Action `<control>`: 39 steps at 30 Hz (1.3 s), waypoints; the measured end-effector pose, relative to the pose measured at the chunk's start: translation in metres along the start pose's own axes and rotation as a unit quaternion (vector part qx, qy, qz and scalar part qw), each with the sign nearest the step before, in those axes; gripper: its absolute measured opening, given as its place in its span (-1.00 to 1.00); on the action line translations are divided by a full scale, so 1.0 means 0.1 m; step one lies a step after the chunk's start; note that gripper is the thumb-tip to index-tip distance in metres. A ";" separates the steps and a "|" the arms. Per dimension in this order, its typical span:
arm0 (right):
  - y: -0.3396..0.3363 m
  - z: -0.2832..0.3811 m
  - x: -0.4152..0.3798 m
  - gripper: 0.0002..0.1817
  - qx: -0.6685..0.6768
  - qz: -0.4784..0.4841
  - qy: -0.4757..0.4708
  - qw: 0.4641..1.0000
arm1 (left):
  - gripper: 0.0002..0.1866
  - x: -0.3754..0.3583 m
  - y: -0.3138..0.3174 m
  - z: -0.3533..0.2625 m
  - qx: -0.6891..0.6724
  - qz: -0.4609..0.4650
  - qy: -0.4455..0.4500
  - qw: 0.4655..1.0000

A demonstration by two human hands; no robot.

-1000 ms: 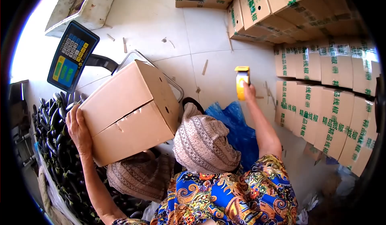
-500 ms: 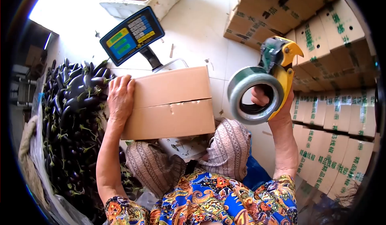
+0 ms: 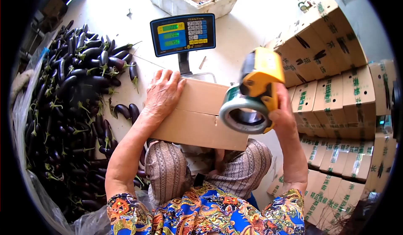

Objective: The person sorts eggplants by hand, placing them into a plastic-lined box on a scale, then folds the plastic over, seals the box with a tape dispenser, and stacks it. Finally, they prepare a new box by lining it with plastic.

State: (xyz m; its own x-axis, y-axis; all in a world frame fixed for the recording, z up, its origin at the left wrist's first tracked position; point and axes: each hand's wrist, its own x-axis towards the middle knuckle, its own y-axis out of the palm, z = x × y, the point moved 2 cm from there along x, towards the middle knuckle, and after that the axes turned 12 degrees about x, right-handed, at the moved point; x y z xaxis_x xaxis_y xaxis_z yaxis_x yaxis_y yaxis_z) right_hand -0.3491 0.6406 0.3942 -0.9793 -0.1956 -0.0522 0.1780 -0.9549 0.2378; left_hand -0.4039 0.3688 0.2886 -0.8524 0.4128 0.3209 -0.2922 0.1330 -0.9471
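A closed brown cardboard box (image 3: 201, 130) sits in front of my knees, its flap seam running across the top. My left hand (image 3: 163, 91) grips its far left corner, fingers bent over the edge. In my right hand (image 3: 283, 112) is a yellow tape dispenser (image 3: 268, 65), my fingers wrapped around its handle. The dispenser carries a large roll of packing tape (image 3: 244, 114), held over the right end of the box and overlapping it in this view. Behind the box stands a digital scale display (image 3: 183, 34) with lit green numbers.
A big heap of eggplants (image 3: 67, 121) covers the floor at left, edged by plastic sheeting (image 3: 33, 184). Stacked printed cartons (image 3: 331, 100) line the right side. A white foam box (image 3: 189, 0) with scraps inside stands at the back.
The tape dispenser has swung left and turned, coming over the box's right end. My left hand has shifted from the box's left side to its far left corner. The view has turned.
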 end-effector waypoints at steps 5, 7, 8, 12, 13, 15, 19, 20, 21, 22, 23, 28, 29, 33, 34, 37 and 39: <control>-0.01 -0.11 0.19 -0.21 -0.316 0.078 0.045 0.944 | -0.71 -0.02 0.13 0.00 -0.017 0.008 -0.054 0.998; 0.04 -0.14 0.23 -0.20 -0.288 0.073 0.007 0.955 | -0.70 -0.05 0.15 0.04 -0.024 0.029 -0.048 0.998; 0.07 -0.14 0.24 -0.18 -0.299 0.077 0.006 0.951 | -0.70 -0.04 0.15 0.03 -0.025 0.029 -0.052 0.998; 0.16 -0.16 0.22 -0.12 -0.362 0.093 -0.048 0.927 | -0.71 -0.04 0.15 0.03 -0.019 0.020 -0.043 0.999; 0.20 -0.17 0.21 -0.12 -0.385 0.097 -0.066 0.915 | -0.70 -0.05 0.17 0.03 -0.014 0.018 -0.034 0.999; 0.25 -0.15 0.19 -0.16 -0.391 0.064 -0.044 0.917 | -0.70 -0.05 0.17 0.04 -0.028 0.032 -0.037 0.998; 0.20 -0.08 0.15 -0.27 -0.264 0.020 -0.002 0.964 | -0.69 -0.05 0.08 0.04 -0.023 0.048 -0.047 0.997; 0.20 -0.06 0.10 -0.26 -0.247 0.021 0.016 0.969 | -0.70 -0.05 0.08 0.04 -0.036 0.050 -0.059 0.996; 0.23 -0.01 0.07 -0.24 -0.230 0.021 0.034 0.972 | -0.70 -0.05 0.09 0.04 -0.049 0.052 -0.069 0.995; 0.28 -0.01 0.09 -0.22 -0.220 0.054 0.027 0.974 | -0.70 -0.04 0.09 0.04 -0.062 0.053 -0.076 0.994; 0.31 -0.08 0.13 -0.25 -0.245 0.096 0.003 0.965 | -0.70 -0.03 0.10 0.02 -0.054 0.054 -0.072 0.994; 0.18 -0.40 0.22 -0.29 -0.286 0.117 -0.048 0.950 | -0.69 -0.05 0.12 0.08 -0.082 -0.036 -0.093 0.992; 0.17 -0.41 0.21 -0.30 -0.288 0.117 -0.057 0.949 | -0.69 -0.04 0.08 0.13 -0.139 -0.087 -0.096 0.982; 0.25 -0.38 0.15 -0.33 -0.325 0.128 -0.056 0.935 | -0.56 -0.19 -0.25 0.07 -0.487 -0.099 -0.191 0.846; 0.23 -0.43 0.14 -0.36 -0.321 0.126 -0.066 0.936 | -0.50 -0.24 -0.31 0.03 -0.585 -0.028 -0.190 0.788; 0.27 -0.42 0.13 -0.37 -0.334 0.129 -0.055 0.932 | -0.44 -0.29 -0.45 -0.15 -0.741 0.114 -0.175 0.638; 0.24 -0.44 0.12 -0.38 -0.319 0.127 -0.055 0.938 | -0.60 -0.24 -0.52 -0.21 -0.757 0.170 -0.150 0.612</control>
State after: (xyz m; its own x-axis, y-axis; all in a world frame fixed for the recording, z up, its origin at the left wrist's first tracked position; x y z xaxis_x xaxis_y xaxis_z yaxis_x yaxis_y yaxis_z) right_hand -0.3524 0.6059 0.3562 -0.8950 -0.4445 0.0370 0.3940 -0.8267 -0.4017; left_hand -0.3596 0.3708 0.3301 -0.8604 0.4940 -0.1254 0.4671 0.8628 0.1934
